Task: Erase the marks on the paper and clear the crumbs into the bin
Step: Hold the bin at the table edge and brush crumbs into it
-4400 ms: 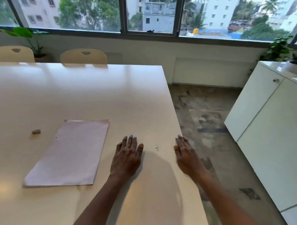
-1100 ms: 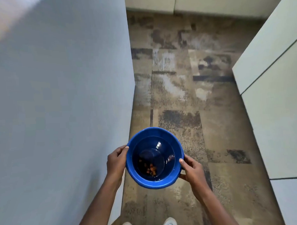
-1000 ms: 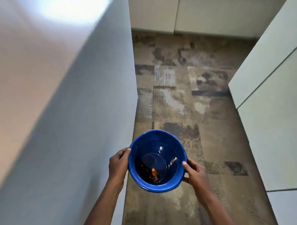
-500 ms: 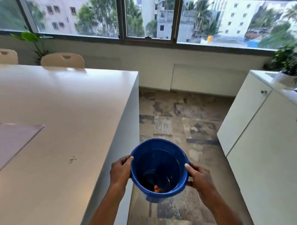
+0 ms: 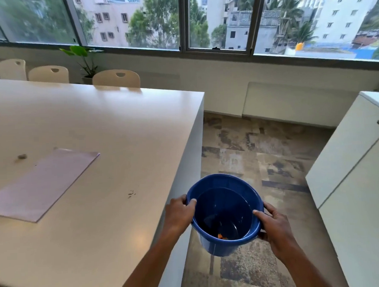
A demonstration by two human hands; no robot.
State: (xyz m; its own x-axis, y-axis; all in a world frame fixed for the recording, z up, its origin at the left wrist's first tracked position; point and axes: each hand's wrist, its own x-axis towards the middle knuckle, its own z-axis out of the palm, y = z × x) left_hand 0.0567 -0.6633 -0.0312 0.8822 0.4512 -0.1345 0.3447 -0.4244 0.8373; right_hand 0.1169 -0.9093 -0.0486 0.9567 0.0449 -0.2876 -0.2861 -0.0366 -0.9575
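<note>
glossy plastic bin (image 5: 226,246), smooth satin table (image 5: 101,129)

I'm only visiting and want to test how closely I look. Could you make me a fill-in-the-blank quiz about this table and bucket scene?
1. The left hand and right hand hold a ____ bin by its rim.
2. In this view the crumbs lie on the table to the ____ of the paper.
3. ____ chairs stand at the table's far side.
Missing words: blue; right; three.
</note>
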